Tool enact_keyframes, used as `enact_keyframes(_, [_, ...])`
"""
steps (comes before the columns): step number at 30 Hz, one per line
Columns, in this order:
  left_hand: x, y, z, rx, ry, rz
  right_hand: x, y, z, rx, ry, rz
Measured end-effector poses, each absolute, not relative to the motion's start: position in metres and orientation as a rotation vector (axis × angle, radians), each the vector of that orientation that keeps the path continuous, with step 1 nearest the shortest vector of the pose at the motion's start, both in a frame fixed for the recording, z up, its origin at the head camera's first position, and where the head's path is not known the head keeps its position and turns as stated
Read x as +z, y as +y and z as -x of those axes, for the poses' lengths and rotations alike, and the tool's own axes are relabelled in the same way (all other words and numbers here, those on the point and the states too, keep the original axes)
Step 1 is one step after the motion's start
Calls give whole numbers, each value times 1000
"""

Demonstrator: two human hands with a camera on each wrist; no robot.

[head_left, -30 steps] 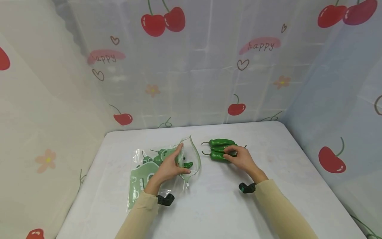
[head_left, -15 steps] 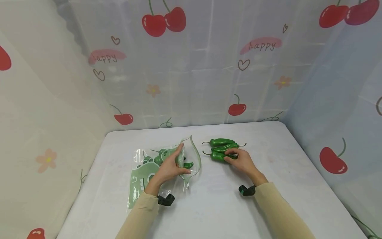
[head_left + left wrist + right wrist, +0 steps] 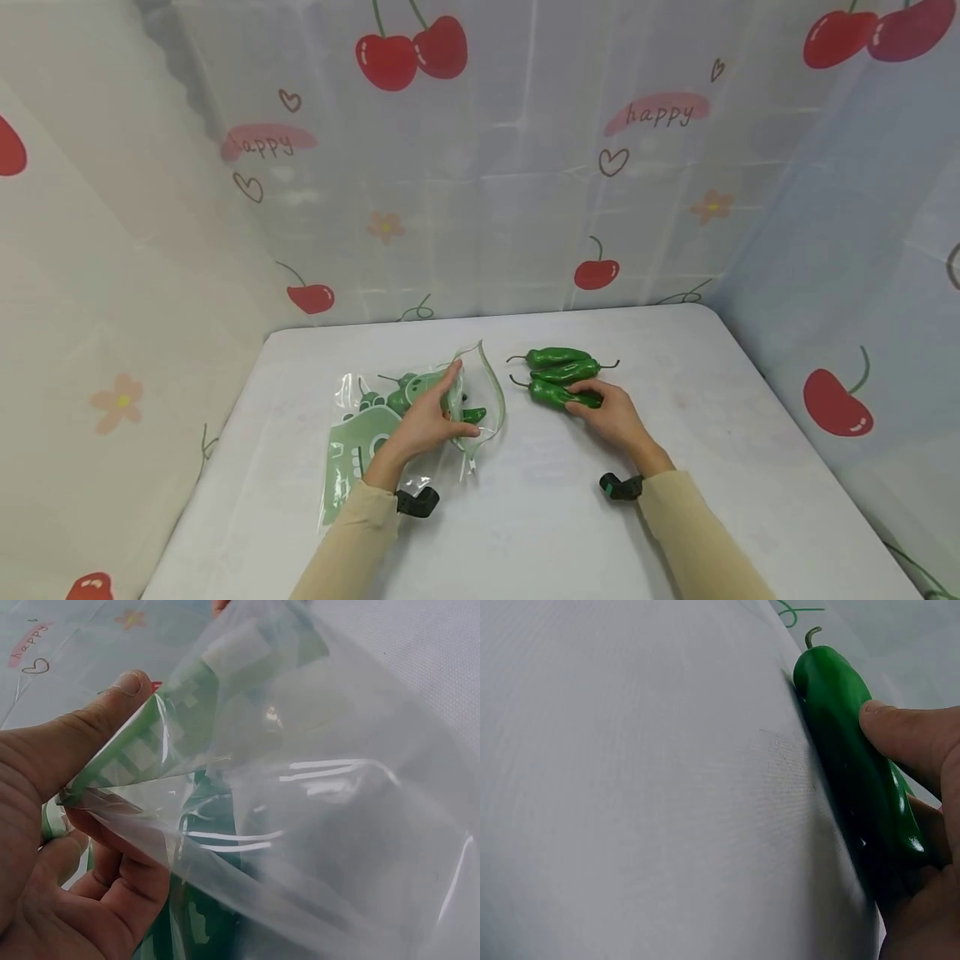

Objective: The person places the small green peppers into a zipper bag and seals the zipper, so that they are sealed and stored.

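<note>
My left hand (image 3: pixel 422 427) holds the mouth of a clear zip bag (image 3: pixel 348 471) with a green cartoon print. The left wrist view shows its thumb along the bag's green edge and the other fingers curled below. Inside the bag lie green peppers (image 3: pixel 472 415), partly hidden by print and hand. With thumb and fingers, my right hand (image 3: pixel 617 417) grips the blunt end of the nearest loose green pepper (image 3: pixel 832 712), whose stem points left. Just behind it lie two more peppers, a middle one (image 3: pixel 564 372) with its stem to the right and a far one (image 3: pixel 555 357).
A white cloth covers the table (image 3: pixel 525 517). Behind and on both sides hangs a curtain (image 3: pixel 487 208) printed with cherries, hearts and flowers. Each wrist carries a small black camera, the left one (image 3: pixel 418 502) close to the bag's lower part.
My right hand has drawn the nearest pepper slightly toward me and to the right, away from the middle one, and the pepper has tilted. My left hand and the bag stay put.
</note>
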State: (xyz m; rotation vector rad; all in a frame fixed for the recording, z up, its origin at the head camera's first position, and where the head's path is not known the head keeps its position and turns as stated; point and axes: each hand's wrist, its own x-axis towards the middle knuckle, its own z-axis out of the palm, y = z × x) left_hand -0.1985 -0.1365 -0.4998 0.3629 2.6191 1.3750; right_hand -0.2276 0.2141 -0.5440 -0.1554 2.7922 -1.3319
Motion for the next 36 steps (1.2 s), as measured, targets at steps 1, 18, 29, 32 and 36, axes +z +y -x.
enact_keyframes(1, [-500, -137, 198, 1374, 2621, -360, -545, 214, 227, -1333, 2792, 155])
enact_keyframes(18, [-501, -138, 200, 1377, 2624, -369, -558, 214, 221, -1345, 2835, 195])
enact_keyframes(29, [-503, -139, 198, 1375, 2614, -347, -560, 213, 217, -1360, 2855, 178])
enact_keyframes(32, [-504, -139, 198, 1374, 2616, -351, -561, 213, 216, -1380, 2843, 158])
enact_keyframes(36, [-504, -138, 198, 1387, 2617, -366, -560, 213, 216, -1387, 2851, 163])
